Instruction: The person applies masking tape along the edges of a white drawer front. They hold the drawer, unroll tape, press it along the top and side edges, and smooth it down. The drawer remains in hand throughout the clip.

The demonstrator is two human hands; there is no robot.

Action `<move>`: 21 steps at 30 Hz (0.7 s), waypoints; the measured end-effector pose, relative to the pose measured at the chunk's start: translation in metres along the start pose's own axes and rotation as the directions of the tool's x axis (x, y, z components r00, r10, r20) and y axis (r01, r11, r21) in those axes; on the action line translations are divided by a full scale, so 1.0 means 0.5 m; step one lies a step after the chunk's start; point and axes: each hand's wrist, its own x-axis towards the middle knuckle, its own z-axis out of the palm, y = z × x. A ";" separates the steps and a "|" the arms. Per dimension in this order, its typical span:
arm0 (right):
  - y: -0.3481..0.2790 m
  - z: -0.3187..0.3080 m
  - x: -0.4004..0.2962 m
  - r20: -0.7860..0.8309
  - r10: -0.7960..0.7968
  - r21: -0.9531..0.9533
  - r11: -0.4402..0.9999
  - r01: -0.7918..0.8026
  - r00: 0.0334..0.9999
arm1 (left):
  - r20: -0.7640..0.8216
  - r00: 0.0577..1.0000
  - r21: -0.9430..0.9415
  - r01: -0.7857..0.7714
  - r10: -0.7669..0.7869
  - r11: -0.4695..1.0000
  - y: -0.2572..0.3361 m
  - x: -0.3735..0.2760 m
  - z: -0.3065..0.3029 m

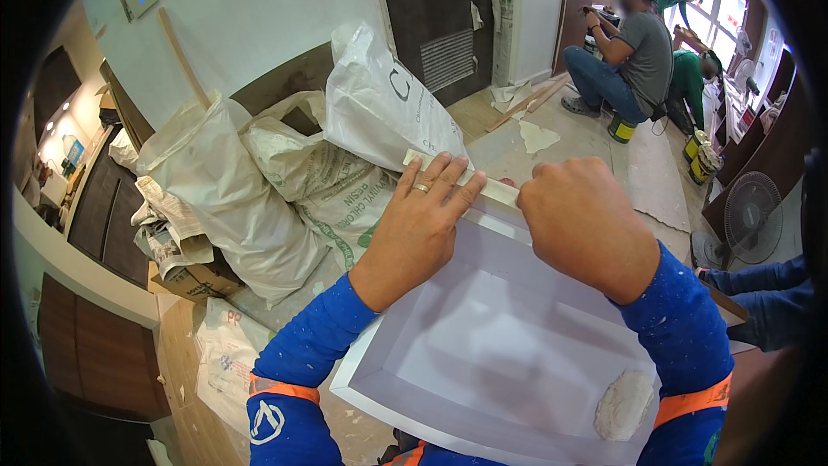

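Note:
A white open drawer-like box point(491, 336) lies before me, tilted, its shallow inside facing up. Along its far rim runs a cream strip point(497, 191) that looks like masking tape. My left hand point(424, 217), with a ring on one finger, is spread flat over the strip near its left end. Curled into a fist, my right hand point(582, 226) grips the strip farther right; its fingertips are hidden. A pale, rough-edged oval lump point(624, 404) rests inside the box at the near right corner; what it is cannot be told.
Filled white sacks point(220, 194) and a printed white bag point(388, 103) stand ahead and left, beside a cardboard box point(200, 278). A crouching person point(637, 58) and others work far right. A standing fan point(753, 207) and another person's sleeve point(763, 275) are at right.

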 end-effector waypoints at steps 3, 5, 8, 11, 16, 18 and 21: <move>-0.007 -0.001 0.002 0.001 0.006 -0.036 0.999 -0.006 1.000 | -0.007 1.000 0.014 -0.022 0.022 1.000 0.003 0.000 0.007; -0.010 -0.002 0.004 0.028 0.011 -0.056 0.998 -0.009 1.000 | 0.002 1.000 0.026 -0.022 0.022 0.999 0.006 0.000 0.004; -0.012 -0.003 0.003 0.046 0.018 -0.070 0.997 -0.014 0.999 | 0.020 0.999 0.050 -0.049 0.048 0.998 0.016 0.005 0.001; -0.018 0.000 0.002 0.017 0.016 -0.067 0.998 -0.015 1.000 | 0.051 0.993 0.032 -0.109 0.107 0.994 0.032 0.014 -0.001; -0.016 0.007 -0.004 -0.045 0.015 -0.041 0.999 -0.017 0.999 | 0.128 0.985 0.020 -0.123 0.120 0.992 0.037 0.016 -0.002; -0.017 0.009 -0.004 -0.043 0.034 -0.021 0.999 -0.035 0.999 | 0.128 0.991 0.079 -0.041 0.031 0.996 0.017 -0.007 0.009; -0.023 0.006 0.000 -0.007 0.066 0.014 0.998 -0.066 0.998 | 0.069 0.984 0.138 0.152 -0.163 0.979 -0.039 -0.037 0.002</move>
